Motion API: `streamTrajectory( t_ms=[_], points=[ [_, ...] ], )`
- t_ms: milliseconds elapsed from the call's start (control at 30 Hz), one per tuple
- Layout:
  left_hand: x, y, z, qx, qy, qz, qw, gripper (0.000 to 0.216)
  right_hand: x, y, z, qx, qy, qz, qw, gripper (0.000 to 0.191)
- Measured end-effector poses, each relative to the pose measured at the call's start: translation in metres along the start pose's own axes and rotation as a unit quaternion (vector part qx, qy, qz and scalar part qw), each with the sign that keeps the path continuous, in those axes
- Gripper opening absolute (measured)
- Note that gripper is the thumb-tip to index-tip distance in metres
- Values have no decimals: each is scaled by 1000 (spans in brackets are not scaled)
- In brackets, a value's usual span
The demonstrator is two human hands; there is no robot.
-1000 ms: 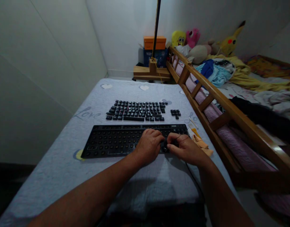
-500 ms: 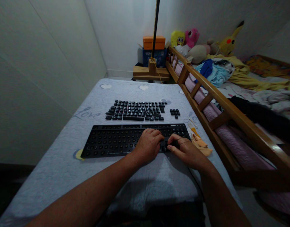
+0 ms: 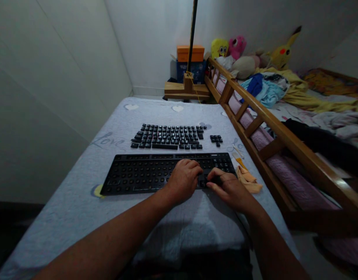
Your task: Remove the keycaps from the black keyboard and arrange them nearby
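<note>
A black keyboard (image 3: 144, 173) lies across the bed-like padded surface, most of its keycaps off and only the number pad (image 3: 224, 161) at its right end still capped. My left hand (image 3: 184, 175) bears down on it right of the middle, fingers bent and tips partly hidden. At the lower right keys, my right hand (image 3: 224, 184) has its thumb and forefinger drawn together in a pinch; what is between them is too dark to make out. Behind the keyboard, loose keycaps (image 3: 170, 135) are laid out in keyboard rows, with a smaller group of keycaps (image 3: 216, 139) to their right.
Beside the keyboard's right end lie an orange cloth (image 3: 248, 179), a brush with a yellow handle (image 3: 239, 160) and a thin white stick (image 3: 236, 150). A wooden bed rail (image 3: 260, 116) runs along the right. A pale wall panel (image 3: 59, 85) stands at the left.
Both hands stay in almost the same place. My right thumb and fingers have shifted very slightly at the lower right keys.
</note>
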State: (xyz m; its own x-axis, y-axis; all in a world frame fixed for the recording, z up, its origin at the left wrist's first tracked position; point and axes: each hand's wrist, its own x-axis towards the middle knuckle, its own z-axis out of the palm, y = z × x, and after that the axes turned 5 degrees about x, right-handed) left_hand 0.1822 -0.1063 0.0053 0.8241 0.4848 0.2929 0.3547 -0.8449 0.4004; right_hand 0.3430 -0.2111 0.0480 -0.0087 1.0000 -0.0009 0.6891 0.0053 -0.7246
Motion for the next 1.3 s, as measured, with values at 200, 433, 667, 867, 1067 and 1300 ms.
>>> streamTrajectory(
  t_ms=[200, 433, 667, 867, 1067, 1300],
  points=[
    [0, -1, 1, 2, -2, 2, 1000, 18, 4, 1, -2, -1, -15, 3, 1000, 4],
    [-1, -1, 1, -5, 3, -2, 1000, 19, 0, 6, 9, -42, 13, -30, 999, 9],
    [-1, -1, 1, -4, 2, -7, 1000, 19, -1, 9, 16, -61, 52, -54, 995, 10],
    [0, 0, 0, -6, -2, -8, 1000, 19, -5, 13, 22, -66, 78, -56, 993, 7],
    [0, -1, 1, -5, 1, -9, 1000, 21, -11, 15, 30, -59, 119, -103, 986, 8],
    [0, -1, 2, -5, 5, -8, 1000, 20, -17, 15, 41, -69, 166, -149, 972, 10]
  ],
)
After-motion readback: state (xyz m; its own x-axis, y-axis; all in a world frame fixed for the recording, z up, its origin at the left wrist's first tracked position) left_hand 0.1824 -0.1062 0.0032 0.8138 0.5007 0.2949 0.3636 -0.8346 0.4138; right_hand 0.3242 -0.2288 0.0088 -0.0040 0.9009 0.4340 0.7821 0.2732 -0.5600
